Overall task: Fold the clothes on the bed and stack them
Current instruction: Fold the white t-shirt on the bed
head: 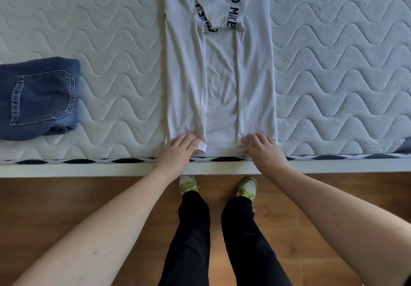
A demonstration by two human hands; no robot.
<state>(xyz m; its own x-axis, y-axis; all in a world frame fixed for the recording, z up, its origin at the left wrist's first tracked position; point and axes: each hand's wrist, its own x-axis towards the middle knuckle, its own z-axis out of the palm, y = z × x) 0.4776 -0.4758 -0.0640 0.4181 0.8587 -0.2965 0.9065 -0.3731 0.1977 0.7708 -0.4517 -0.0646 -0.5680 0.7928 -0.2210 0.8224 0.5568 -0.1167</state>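
Observation:
A white T-shirt [220, 81] lies flat on the quilted mattress [106, 29], its long sides folded inward into a narrow strip. Its sleeves with black lettering are folded over the far end. My left hand [178, 152] rests on the near left corner of the hem, fingers laid on the cloth. On the near right corner sits my right hand [264, 150], fingers slightly bent on the fabric; whether either hand pinches the hem I cannot tell. Folded blue jeans [37, 98] lie at the left with a back pocket facing up.
The bed's white edge [89, 169] with a black-and-white trim runs across the view. Below it is a brown wooden floor [66, 194], with my legs in black trousers and light shoes close to the bed. Bare mattress lies right of the shirt.

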